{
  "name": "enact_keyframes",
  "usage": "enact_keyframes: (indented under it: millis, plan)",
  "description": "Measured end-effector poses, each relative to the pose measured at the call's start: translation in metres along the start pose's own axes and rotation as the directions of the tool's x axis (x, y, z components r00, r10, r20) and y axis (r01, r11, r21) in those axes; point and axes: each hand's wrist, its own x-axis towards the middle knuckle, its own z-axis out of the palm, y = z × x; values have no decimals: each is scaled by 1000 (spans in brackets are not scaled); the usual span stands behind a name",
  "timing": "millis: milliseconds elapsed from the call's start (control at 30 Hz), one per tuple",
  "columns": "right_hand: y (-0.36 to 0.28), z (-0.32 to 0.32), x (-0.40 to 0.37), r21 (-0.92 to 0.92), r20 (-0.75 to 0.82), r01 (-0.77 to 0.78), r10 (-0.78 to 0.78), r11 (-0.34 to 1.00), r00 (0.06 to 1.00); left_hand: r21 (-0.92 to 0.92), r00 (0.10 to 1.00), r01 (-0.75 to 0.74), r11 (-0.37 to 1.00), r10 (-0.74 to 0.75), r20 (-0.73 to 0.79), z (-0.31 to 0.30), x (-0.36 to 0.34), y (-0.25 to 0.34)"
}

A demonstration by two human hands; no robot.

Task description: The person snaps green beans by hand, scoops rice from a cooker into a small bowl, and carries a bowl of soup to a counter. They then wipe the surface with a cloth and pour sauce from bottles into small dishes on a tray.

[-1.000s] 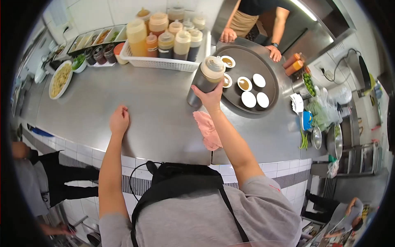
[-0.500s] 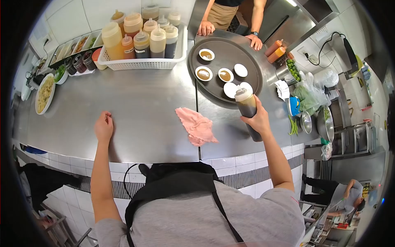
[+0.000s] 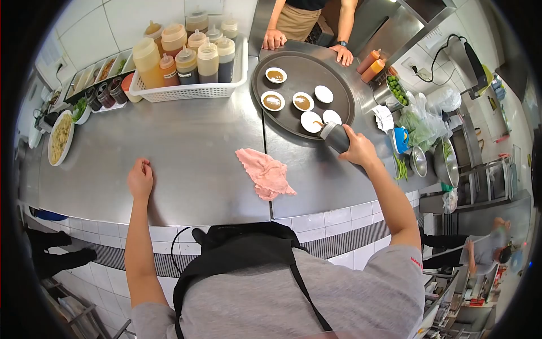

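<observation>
A dark squeeze bottle (image 3: 339,138) is in my right hand (image 3: 359,150), tilted with its nozzle over a small white bowl (image 3: 311,122) on the round dark tray (image 3: 293,63). Brown sauce shows at the nozzle. Three other bowls, one of them at the back (image 3: 275,75), hold brown sauce; a white bowl (image 3: 323,94) at the right looks empty. My left hand (image 3: 140,178) rests on the steel counter (image 3: 192,135), fingers curled, with nothing visible in them. Between my hands lies a crumpled pink cloth (image 3: 265,174).
Behind the counter a person's two hands (image 3: 341,55) rest beside the tray. A white basket (image 3: 192,90) of squeeze bottles stands at the back left, an oval dish (image 3: 61,138) at far left. Metal bowls (image 3: 446,164) and bags stand right.
My right hand has tipped the bottle from nearly upright to a steep tilt, its nozzle now over a bowl. The view has shifted slightly. A person at the far right has changed posture.
</observation>
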Motion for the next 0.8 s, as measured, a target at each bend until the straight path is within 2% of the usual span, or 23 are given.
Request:
enact_keyframes:
  millis: [133,200,400,533,800]
  plan:
    - [-11,-22,4,-110,52,14,-8,994,999,-14,1000,8,1000,-8,6,1,0,-3]
    - [-17,-32,6,-202,136,21,7,979,991,-27,1000,6,1000,-6,-4,2,0,-3]
    - [-23,-40,13,-284,179,43,9,958,984,-41,999,-14,999,12,-42,0,-1,-3]
    - [-27,-44,14,-288,209,23,39,957,977,-49,999,-13,999,11,-39,0,-1,-2]
    - [-18,-36,9,-169,162,0,27,986,986,-71,998,-45,996,41,-49,3,0,-5]
